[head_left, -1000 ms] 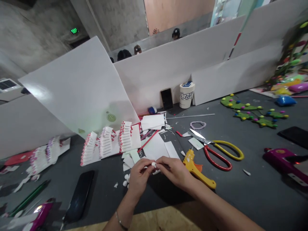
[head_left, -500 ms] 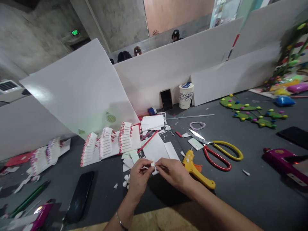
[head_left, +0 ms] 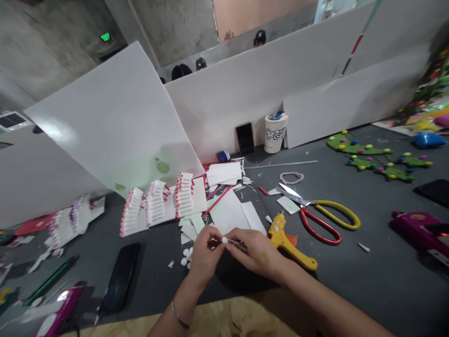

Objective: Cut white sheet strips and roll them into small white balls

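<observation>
Between my fingertips, over the white paper [head_left: 224,213], is a small round white piece [head_left: 225,239], like a little ball or disc. My left hand [head_left: 205,252] pinches it from the left with thumb and forefinger. From the right, my right hand [head_left: 257,250] meets it, fingers closed around a thin, pale, stick-like piece [head_left: 238,244] that is mostly hidden. Several white balls [head_left: 186,256] lie beside my left hand. A yellow glue gun [head_left: 289,243] rests just right of my right hand. Beyond it are open scissors [head_left: 308,203] with red and yellow handles.
Rows of red-tipped white pieces [head_left: 157,206] stand behind on the left. A black phone [head_left: 121,276] and a magenta device [head_left: 63,309] lie at the front left. At the back are a paper cup [head_left: 275,133] and an upright phone [head_left: 244,139]. Green felt shapes [head_left: 379,161] lie right.
The fingers have shifted slightly around the white piece, and the thin piece in my right hand shows more clearly. The camera view has tilted a little; objects on the table stay put.
</observation>
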`<state>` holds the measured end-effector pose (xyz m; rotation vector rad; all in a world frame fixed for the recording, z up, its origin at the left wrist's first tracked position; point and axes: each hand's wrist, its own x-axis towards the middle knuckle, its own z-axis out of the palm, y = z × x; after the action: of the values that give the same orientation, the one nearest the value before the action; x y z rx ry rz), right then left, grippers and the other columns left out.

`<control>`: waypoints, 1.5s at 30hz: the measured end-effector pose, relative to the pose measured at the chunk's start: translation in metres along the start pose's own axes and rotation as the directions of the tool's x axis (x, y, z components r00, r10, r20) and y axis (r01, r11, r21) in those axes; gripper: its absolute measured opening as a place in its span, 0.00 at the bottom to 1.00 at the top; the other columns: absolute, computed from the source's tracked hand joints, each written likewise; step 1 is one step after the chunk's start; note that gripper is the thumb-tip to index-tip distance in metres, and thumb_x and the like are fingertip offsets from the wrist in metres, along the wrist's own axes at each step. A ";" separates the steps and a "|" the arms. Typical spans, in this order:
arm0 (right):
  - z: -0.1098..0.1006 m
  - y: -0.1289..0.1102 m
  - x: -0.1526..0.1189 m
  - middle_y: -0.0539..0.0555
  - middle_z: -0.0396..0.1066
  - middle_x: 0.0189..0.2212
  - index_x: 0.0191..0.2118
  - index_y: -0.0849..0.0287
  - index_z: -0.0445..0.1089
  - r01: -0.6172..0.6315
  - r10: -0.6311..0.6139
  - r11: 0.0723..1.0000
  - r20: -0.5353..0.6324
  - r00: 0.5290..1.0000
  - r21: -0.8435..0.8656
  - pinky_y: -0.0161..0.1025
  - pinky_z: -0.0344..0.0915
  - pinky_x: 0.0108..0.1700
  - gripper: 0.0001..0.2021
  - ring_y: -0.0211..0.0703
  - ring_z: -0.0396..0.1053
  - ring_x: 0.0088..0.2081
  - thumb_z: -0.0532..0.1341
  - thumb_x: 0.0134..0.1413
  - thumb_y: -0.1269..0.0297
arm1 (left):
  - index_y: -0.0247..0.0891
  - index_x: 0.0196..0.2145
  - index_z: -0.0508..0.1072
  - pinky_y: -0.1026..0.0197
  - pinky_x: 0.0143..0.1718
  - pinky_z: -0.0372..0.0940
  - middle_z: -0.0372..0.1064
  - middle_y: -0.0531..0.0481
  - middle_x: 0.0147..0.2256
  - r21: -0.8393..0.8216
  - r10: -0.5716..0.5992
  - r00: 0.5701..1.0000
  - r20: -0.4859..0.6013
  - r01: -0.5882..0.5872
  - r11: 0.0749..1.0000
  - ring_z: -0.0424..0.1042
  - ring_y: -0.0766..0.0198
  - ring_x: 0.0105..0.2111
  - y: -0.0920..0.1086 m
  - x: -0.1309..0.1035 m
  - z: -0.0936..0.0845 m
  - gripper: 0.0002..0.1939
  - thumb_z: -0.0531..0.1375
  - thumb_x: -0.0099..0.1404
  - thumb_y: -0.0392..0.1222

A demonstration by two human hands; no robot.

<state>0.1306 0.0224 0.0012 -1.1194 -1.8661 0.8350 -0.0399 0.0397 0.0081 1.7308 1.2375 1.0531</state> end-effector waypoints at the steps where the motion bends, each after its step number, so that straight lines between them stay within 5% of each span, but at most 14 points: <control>1: 0.001 0.000 0.000 0.52 0.75 0.28 0.37 0.58 0.71 -0.032 0.032 0.999 -0.003 0.999 0.020 0.33 0.61 0.31 0.06 0.39 0.70 0.28 0.58 0.58 0.64 | 0.39 0.27 0.69 0.66 0.30 0.65 0.65 0.53 0.29 0.030 0.015 1.000 0.008 -0.016 0.999 0.66 0.66 0.29 0.001 0.000 0.000 0.05 0.63 0.55 0.38; 7: 0.000 0.002 0.003 0.50 0.75 0.26 0.35 0.58 0.72 -0.160 0.159 0.973 0.020 0.987 0.166 0.32 0.60 0.29 0.06 0.37 0.68 0.27 0.58 0.56 0.64 | 0.39 0.28 0.70 0.63 0.33 0.65 0.68 0.52 0.30 0.133 0.044 0.997 0.062 -0.052 0.990 0.68 0.63 0.31 0.004 -0.003 0.000 0.02 0.60 0.58 0.38; 18: 0.000 0.004 0.001 0.50 0.75 0.27 0.35 0.58 0.71 -0.103 0.101 0.993 0.050 0.994 0.049 0.32 0.59 0.29 0.06 0.37 0.68 0.27 0.58 0.57 0.64 | 0.39 0.28 0.68 0.62 0.34 0.64 0.67 0.53 0.29 0.187 0.030 0.997 0.066 -0.042 0.981 0.68 0.63 0.31 0.003 -0.005 0.003 0.02 0.58 0.57 0.35; 26: -0.001 0.013 0.002 0.51 0.76 0.30 0.35 0.56 0.72 -0.144 0.144 0.977 0.011 0.990 0.155 0.34 0.63 0.33 0.09 0.40 0.71 0.30 0.57 0.59 0.60 | 0.39 0.38 0.72 0.61 0.37 0.68 0.69 0.48 0.37 0.102 0.046 0.985 0.165 -0.064 0.993 0.70 0.62 0.37 -0.002 -0.002 0.001 0.06 0.60 0.62 0.40; 30: -0.003 0.013 0.001 0.50 0.77 0.30 0.36 0.56 0.74 -0.186 0.191 0.957 -0.002 0.982 0.221 0.34 0.65 0.33 0.10 0.40 0.72 0.30 0.58 0.58 0.57 | 0.41 0.47 0.74 0.60 0.40 0.68 0.71 0.48 0.36 0.118 0.166 0.974 0.154 -0.185 0.976 0.71 0.62 0.37 -0.007 -0.002 0.003 0.12 0.60 0.65 0.42; 35: -0.002 0.014 -0.003 0.49 0.73 0.22 0.38 0.58 0.74 -0.319 0.316 0.914 0.054 0.947 0.251 0.33 0.61 0.22 0.15 0.36 0.64 0.19 0.58 0.57 0.52 | 0.41 0.48 0.76 0.61 0.40 0.67 0.72 0.46 0.36 0.135 0.293 0.950 0.110 -0.307 0.942 0.71 0.63 0.37 -0.013 -0.006 0.008 0.14 0.55 0.69 0.44; 45: -0.008 0.014 -0.010 0.53 0.76 0.26 0.35 0.59 0.74 -0.238 0.245 0.964 -0.052 0.968 0.122 0.34 0.66 0.27 0.17 0.40 0.72 0.25 0.59 0.55 0.49 | 0.39 0.39 0.79 0.61 0.39 0.67 0.74 0.47 0.33 -0.060 0.143 0.990 -0.001 -0.143 0.988 0.72 0.62 0.34 -0.014 -0.006 0.016 0.10 0.60 0.64 0.44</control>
<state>0.1459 0.0201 -0.0101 -1.3031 -1.6258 1.0157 -0.0315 0.0359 -0.0114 1.7961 1.0813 1.1581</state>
